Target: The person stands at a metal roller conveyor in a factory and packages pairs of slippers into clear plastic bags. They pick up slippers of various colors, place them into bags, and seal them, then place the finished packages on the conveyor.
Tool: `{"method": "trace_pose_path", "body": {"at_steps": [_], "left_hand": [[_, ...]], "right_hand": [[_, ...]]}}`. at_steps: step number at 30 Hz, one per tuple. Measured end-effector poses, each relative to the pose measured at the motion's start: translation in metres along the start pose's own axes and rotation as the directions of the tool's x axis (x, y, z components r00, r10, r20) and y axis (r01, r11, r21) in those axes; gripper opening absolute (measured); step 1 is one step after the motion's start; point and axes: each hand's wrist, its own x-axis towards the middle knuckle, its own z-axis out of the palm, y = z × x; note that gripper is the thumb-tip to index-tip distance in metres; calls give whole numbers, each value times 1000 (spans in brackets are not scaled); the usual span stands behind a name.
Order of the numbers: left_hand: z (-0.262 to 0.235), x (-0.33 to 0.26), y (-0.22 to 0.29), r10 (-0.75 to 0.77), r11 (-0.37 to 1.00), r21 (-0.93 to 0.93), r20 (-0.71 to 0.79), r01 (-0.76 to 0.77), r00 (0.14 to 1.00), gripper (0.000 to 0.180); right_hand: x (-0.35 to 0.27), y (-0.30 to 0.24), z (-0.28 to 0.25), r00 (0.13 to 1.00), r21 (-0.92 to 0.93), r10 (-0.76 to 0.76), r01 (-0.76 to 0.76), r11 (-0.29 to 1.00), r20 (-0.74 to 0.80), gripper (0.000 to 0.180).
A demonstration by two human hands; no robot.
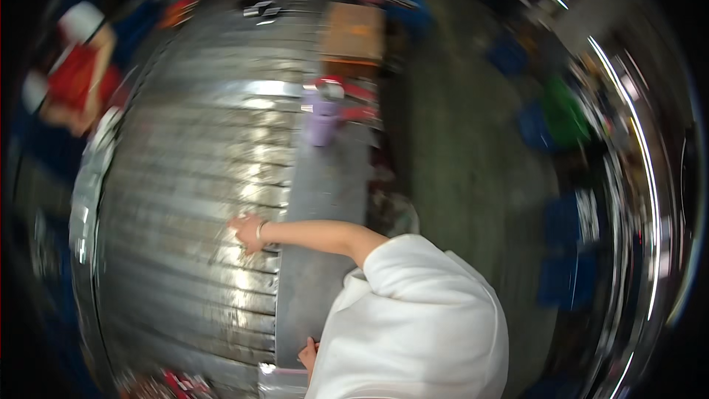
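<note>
My right hand (247, 233), with a bracelet at the wrist, reaches over the slatted metal conveyor (170, 199). Its fingers are smeared by motion, and I cannot make out whether something pale beneath them is held. Close to my white shirt, my left hand (309, 353) is near the grey metal ledge (314, 281) along the conveyor. The fingers of that hand look curled, and the shirt hides part of it; anything inside is too small to tell. Farther along the ledge stands a purple bottle or tumbler (321, 122).
A brown cardboard box (353, 33) sits beyond the tumbler, with red items (358, 100) beside it. Across the conveyor is a person in red and white (81, 74). Blue bins (565, 281) and a green container (565, 111) stand across the floor to the right.
</note>
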Motion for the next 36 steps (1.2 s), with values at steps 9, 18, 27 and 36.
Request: {"method": "trace_pose_path", "body": {"at_steps": [9,18,27,36], "left_hand": [[-3,28,-6,-109,981,174,136,85,985,46],[-3,34,-19,-115,986,138,160,93,980,41],[-16,18,-31,-348,920,-161,81,357,934,42],[-16,11,-35,-356,920,-157,47,359,933,42]], "right_hand": [[-153,20,38,895,29,394,-408,913,208,68],[-136,38,33,911,142,338,-377,915,236,73],[-129,0,33,853,-157,455,-428,890,257,81],[-123,-13,37,839,-224,470,-420,879,272,82]]}}
